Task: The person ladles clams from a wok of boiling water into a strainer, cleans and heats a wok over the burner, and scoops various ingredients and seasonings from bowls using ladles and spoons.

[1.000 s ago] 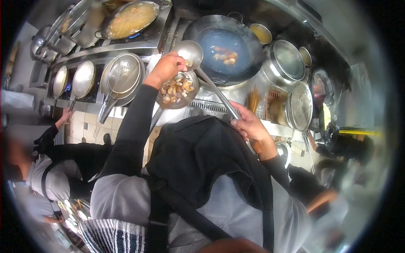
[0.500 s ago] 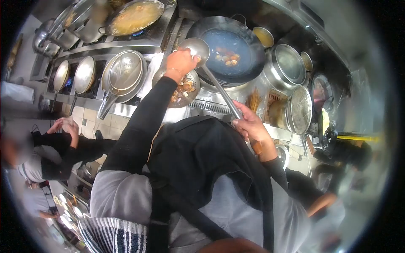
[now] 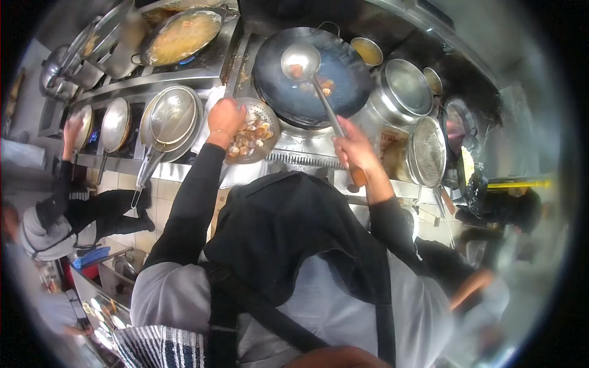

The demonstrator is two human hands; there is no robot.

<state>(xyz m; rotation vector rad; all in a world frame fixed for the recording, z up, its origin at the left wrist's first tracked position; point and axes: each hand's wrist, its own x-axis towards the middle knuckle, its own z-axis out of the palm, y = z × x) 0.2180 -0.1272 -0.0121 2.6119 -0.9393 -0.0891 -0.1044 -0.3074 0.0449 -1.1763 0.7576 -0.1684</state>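
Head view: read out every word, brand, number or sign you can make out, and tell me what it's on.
No text in this view can be read with confidence.
Printed surface between the right hand and the mesh strainer: reddish marks like lettering, too blurred to read.
Ladle, wok, perforated skimmer: no lettering visible.

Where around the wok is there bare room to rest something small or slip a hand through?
A narrow steel strip lies bare between wok, skimmer and right hand, probably enough to pass a hand. A little white cloth shows below the skimmer. Crowded: right of the wok, with pots and strainers; left of the left hand, with stacked pans.
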